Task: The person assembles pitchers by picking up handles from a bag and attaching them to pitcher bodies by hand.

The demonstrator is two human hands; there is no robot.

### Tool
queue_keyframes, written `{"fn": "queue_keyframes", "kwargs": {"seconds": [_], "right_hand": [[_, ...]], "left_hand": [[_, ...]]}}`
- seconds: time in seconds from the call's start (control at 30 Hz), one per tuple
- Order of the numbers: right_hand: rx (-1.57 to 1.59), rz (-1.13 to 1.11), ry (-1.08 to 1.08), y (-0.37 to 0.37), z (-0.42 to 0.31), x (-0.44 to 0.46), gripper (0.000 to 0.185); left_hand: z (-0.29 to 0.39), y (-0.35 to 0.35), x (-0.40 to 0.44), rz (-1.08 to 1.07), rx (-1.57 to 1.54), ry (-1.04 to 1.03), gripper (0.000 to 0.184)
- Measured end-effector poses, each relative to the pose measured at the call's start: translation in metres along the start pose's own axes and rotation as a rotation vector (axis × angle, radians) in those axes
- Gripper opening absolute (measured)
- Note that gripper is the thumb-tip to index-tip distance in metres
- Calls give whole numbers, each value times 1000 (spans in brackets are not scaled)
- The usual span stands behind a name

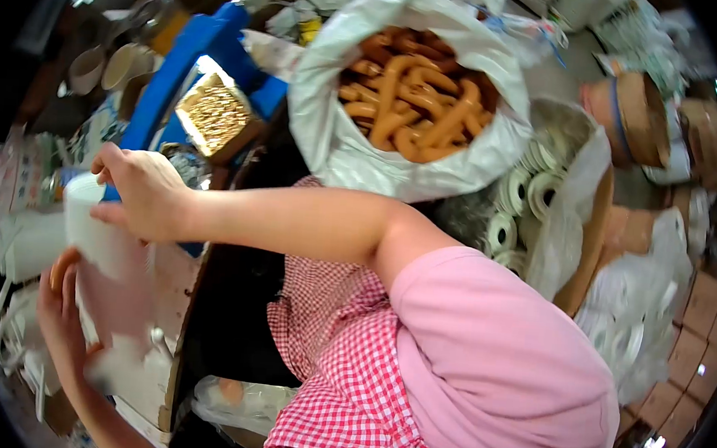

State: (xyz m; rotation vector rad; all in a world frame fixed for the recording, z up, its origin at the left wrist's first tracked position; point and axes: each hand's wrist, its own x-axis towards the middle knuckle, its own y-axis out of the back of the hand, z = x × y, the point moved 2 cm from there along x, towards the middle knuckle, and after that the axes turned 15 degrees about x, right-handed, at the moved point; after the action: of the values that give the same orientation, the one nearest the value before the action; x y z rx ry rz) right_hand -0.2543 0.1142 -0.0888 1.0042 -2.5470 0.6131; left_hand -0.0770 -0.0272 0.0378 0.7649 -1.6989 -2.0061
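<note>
A pale, cylindrical container (93, 224), blurred and pinkish toward its lower end, stands at the left. My right hand (146, 195) is at its upper end, fingers bent round the rim and thumb over the side. Lower down, my left hand (65, 315) has its fingers closed round an orange-brown curved piece (64, 266) against the container's side. More orange at the container's lower edge looks like part of this piece. Blur hides where the piece meets the container.
A white bag (324, 129) holds orange curved pieces (419, 94). Right of it, a lined carton (598, 234) contains white ring-ended parts (513, 190). Small gold-coloured pieces (215, 116) fill a box beside a blue frame (154, 94). White containers (33, 240) stand at the far left.
</note>
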Motion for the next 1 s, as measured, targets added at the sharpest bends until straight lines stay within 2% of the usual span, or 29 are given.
{"fn": "queue_keyframes", "kwargs": {"seconds": [0.07,0.1,0.13,0.17,0.2,0.23,0.27,0.3,0.33,0.37,0.4,0.43,0.47,0.5,0.53,0.57,0.6,0.63,0.67,0.7,0.73,0.8,1.0], "right_hand": [[-148,34,240,57,-34,-39,44],[-106,5,175,94,-45,-68,47],[-191,-42,208,139,-55,-95,49],[-139,-21,276,193,-62,-121,47],[-493,73,323,253,-88,-143,39],[-519,408,171,305,-100,-172,29],[-672,694,210,354,-124,-188,23],[-732,896,143,438,-132,-228,31],[-741,1117,52,479,-149,-257,21],[-1001,1090,-171,527,-153,-295,20],[-1246,1035,-389,575,-140,-345,25],[-1252,927,-723,620,-104,-408,25],[-1231,791,-1046,647,-63,-457,28],[-1468,443,-1327,616,-44,-483,34],[-1461,243,-1415,587,-22,-507,34],[-1396,151,-1412,563,0,-525,35],[-1338,92,-1368,541,25,-531,35],[-1295,60,-1332,524,43,-537,36],[-1263,44,-1312,515,57,-543,36],[-1239,41,-1306,515,72,-551,37],[-1227,43,-1312,517,82,-556,37],[-1217,42,-1315,524,104,-554,38],[-1236,99,-1351,554,133,-554,42]], "left_hand": [[-19,3,-32,100,87,11,33],[-31,1,-53,166,97,-43,33],[-41,-1,-71,238,104,-92,34],[-20,4,-94,68,26,120,35],[1,9,-119,-101,-55,331,35],[-36,-6,-146,-69,-99,303,37],[-66,-22,-167,-43,-141,272,39],[0,-27,-180,9,-239,369,33],[65,-29,-196,54,-325,469,31],[39,-60,-207,210,-434,416,39],[92,-71,-204,202,-425,412,39],[147,-86,-196,238,-716,455,41],[148,-109,-194,218,-719,399,41],[154,-130,-189,182,-774,450,39],[162,-153,-182,211,-647,508,35],[154,-170,-180,193,-487,311,32],[183,-164,-178,206,-594,285,30],[188,-155,-179,138,-359,188,29],[175,-174,-184,118,-460,261,29],[189,-155,-175,139,-392,89,29],[184,-157,-176,91,-376,63,26],[185,-156,-180,70,-408,85,19],[197,-150,-177,225,-302,69,27]]}}
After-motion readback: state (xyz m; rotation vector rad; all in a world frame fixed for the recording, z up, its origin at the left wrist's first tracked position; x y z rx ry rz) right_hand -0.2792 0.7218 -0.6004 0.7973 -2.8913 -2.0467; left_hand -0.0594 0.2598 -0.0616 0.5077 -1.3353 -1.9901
